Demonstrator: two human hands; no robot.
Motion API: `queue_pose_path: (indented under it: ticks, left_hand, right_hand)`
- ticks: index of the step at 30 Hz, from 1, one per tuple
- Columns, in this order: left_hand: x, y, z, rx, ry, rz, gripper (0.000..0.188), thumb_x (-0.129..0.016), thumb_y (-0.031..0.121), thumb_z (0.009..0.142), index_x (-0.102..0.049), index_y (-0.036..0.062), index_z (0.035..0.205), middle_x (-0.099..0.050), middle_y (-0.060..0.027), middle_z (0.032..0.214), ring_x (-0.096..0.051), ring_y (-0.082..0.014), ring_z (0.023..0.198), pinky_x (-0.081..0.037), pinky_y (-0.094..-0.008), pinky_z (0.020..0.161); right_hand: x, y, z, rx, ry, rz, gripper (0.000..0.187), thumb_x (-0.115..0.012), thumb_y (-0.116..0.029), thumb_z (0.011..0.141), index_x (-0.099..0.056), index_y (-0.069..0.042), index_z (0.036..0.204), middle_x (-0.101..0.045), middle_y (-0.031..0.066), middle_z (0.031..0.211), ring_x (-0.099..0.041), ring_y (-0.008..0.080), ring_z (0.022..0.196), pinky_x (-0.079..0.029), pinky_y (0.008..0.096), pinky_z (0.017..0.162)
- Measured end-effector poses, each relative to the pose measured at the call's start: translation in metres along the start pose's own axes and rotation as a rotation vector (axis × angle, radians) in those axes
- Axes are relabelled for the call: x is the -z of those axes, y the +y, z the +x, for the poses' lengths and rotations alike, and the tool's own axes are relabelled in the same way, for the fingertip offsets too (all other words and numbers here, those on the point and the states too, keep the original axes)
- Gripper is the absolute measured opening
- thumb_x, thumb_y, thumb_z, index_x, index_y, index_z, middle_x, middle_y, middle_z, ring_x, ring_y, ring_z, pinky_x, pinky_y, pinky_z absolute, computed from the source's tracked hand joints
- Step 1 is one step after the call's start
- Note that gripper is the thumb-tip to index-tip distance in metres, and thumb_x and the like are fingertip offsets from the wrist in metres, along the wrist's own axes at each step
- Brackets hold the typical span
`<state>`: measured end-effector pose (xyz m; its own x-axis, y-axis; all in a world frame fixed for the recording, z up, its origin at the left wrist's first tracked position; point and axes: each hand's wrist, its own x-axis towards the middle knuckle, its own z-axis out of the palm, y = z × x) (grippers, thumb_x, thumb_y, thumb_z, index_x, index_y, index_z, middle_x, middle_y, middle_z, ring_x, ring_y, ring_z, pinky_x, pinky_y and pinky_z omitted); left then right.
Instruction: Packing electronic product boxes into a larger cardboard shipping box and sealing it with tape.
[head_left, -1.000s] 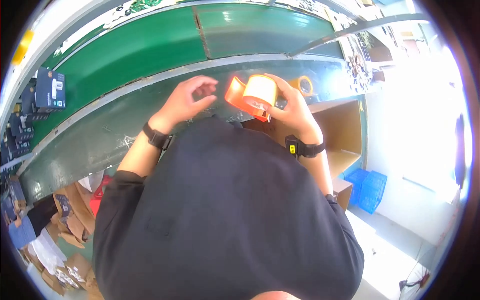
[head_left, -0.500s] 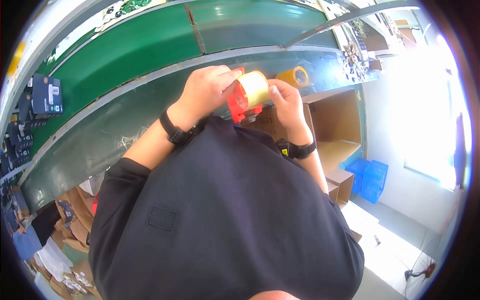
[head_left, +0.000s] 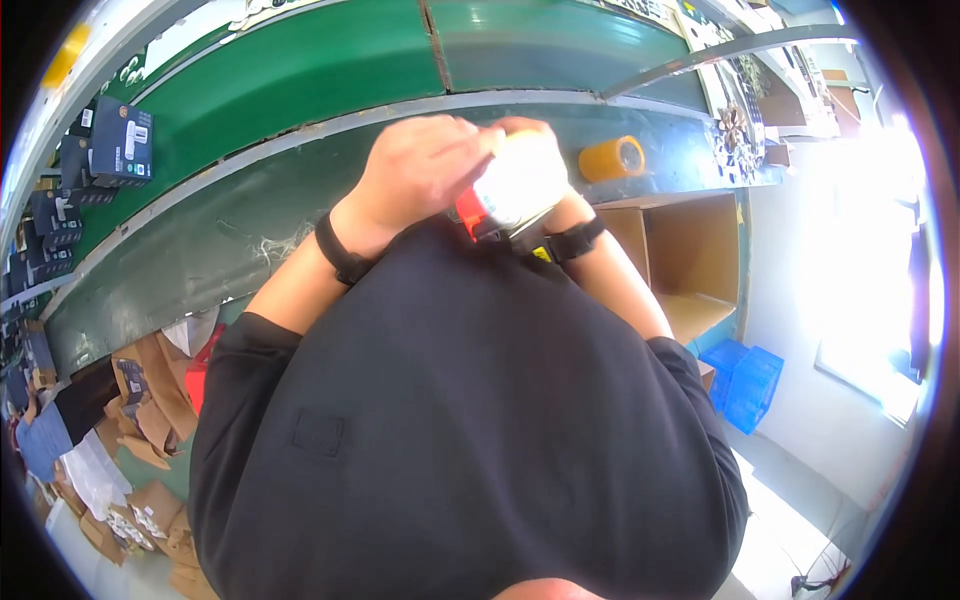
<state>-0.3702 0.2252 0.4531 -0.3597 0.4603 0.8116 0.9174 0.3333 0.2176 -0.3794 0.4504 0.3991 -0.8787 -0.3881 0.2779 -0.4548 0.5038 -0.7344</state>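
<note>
In front of my chest is a red tape dispenser (head_left: 469, 208) with a wide roll of packing tape (head_left: 527, 180) on it, glaring white in the sunlight. My left hand (head_left: 425, 168) is closed at the dispenser's upper left, its fingertips pressed together by the top of the roll. Around the far and right side of the roll curls my right hand (head_left: 570, 207). Most of its fingers are hidden behind the tape. A second, orange-yellow tape roll (head_left: 603, 160) lies on its side on the dark green bench (head_left: 200, 240), to the right of my hands.
Dark boxes (head_left: 122, 145) are stacked at the far left. An open cardboard box (head_left: 690, 255) stands below the bench on the right, near blue crates (head_left: 750, 385). Flattened cardboard (head_left: 150, 400) lies at the lower left. A green conveyor belt (head_left: 300, 75) runs behind the bench.
My right hand has moved in behind the roll, and the left hand has shifted over the dispenser's top. The tape roll has turned into bright glare.
</note>
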Motion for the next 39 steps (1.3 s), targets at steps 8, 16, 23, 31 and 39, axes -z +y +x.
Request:
queue_pose_path:
  ticks: [8, 16, 23, 31, 39]
  left_hand:
    - [0.054, -0.038, 0.032, 0.532, 0.321, -0.017, 0.007, -0.078, 0.012, 0.092, -0.079, 0.0046, 0.092, -0.07, -0.0108, 0.074, -0.068, -0.0226, 0.063, -0.052, -0.0315, 0.058]
    - [0.063, -0.046, -0.058, 1.348, 0.454, -0.702, 0.02, -0.066, 0.015, 0.103, -0.073, -0.0008, 0.093, -0.074, -0.0098, 0.074, -0.07, -0.0173, 0.06, -0.058, -0.0296, 0.059]
    - [0.143, -0.062, 0.024, 1.262, 0.61, -0.842, 0.015, -0.06, 0.014, 0.103, -0.065, 0.0023, 0.095, -0.07, -0.0102, 0.077, -0.07, -0.0201, 0.06, -0.062, -0.0336, 0.057]
    - [0.223, -0.158, 0.094, 1.133, 0.782, -0.625, 0.028, -0.06, 0.021, 0.104, -0.061, -0.0013, 0.121, -0.073, -0.017, 0.112, -0.074, -0.0295, 0.094, -0.065, -0.0447, 0.081]
    - [0.043, -0.056, -0.015, 1.309, 0.045, -0.686, 0.045, -0.054, 0.046, 0.107, -0.066, 0.0046, 0.12, -0.07, -0.0047, 0.091, -0.068, -0.0155, 0.073, -0.052, -0.0294, 0.056]
  right_hand:
    - [-0.046, 0.056, -0.006, -0.673, -0.253, 0.029, 0.034, -0.069, -0.033, 0.101, -0.076, 0.0, 0.099, -0.072, 0.0082, 0.082, -0.059, 0.015, 0.073, -0.053, 0.0366, 0.071]
    - [-0.054, 0.224, -0.095, -1.17, 0.227, 0.71, 0.029, -0.059, -0.032, 0.11, -0.066, -0.007, 0.124, -0.071, 0.006, 0.096, -0.066, 0.0165, 0.071, -0.054, 0.0299, 0.059]
    - [-0.076, 0.269, -0.153, -1.273, 0.28, 1.04, 0.035, -0.043, -0.03, 0.107, -0.055, -0.013, 0.136, -0.063, 0.0093, 0.128, -0.066, 0.0407, 0.116, -0.055, 0.0534, 0.088]
    - [-0.075, 0.213, -0.262, -1.49, 0.423, 1.022, 0.046, -0.058, -0.036, 0.104, -0.052, -0.004, 0.137, -0.06, 0.0147, 0.132, -0.068, 0.0354, 0.109, -0.059, 0.0481, 0.083]
    - [-0.024, 0.206, -0.257, -1.146, 0.439, 0.905, 0.013, -0.064, -0.02, 0.102, -0.069, -0.009, 0.097, -0.07, 0.0039, 0.08, -0.066, 0.0168, 0.066, -0.052, 0.0328, 0.058]
